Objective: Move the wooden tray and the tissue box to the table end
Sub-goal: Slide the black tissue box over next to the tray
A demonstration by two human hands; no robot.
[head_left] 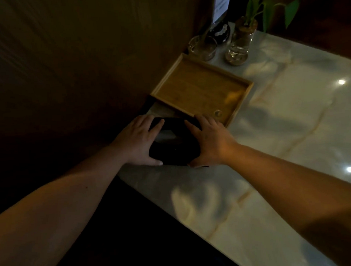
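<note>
A black tissue box [174, 142] sits on the pale marble table [291, 127] near its left edge. My left hand [138, 141] clasps the box's left side and my right hand [209, 140] clasps its right side, fingers spread over the top and thumbs along the near edge. Just beyond the box lies a shallow square wooden tray [201, 89], set at an angle against the wooden wall, with a small round thing [217, 113] in its near right corner. The box's far end nearly touches the tray's near rim.
Two glass vases [239, 47] with green plants stand behind the tray at the table's far end, beside a dark round object [220, 33]. A dark wooden wall [86, 56] runs along the left. The table's left edge drops to dark floor.
</note>
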